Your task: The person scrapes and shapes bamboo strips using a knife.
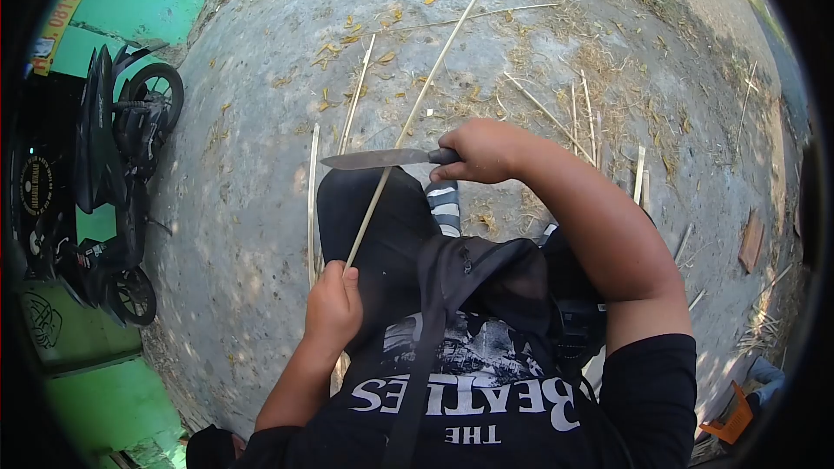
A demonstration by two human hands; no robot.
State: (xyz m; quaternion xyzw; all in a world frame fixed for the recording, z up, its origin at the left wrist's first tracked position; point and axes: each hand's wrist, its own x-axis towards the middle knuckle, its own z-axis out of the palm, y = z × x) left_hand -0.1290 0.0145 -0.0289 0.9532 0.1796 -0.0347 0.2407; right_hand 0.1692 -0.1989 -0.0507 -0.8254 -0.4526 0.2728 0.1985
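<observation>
- Near and to the left, the left hand [334, 308] has its grip closed on the near end of a long, thin, pale stick [445, 45]. Holding it at the end seems to help steer it, and leaves most of its length free.
- From that hand the stick slants up over the bent leg in black trousers [339, 208] and points far away, a bit to the right. The leg may help prop it up, but I cannot tell if they touch.
- Farther out and to the right, the right hand [484, 150] has its grip closed on the dark handle of a knife with a wide grey blade [373, 159].
- The blade points left and crosses the stick past the left hand. This gap seems to put the fingers out of the sharp part's way. I cannot tell how hard it presses, if at all.
- On the grey ground [252, 113], pale strips lie to the left [314, 200] and to the right [552, 117], well apart from the knife. They may be there to be in easy reach.
</observation>
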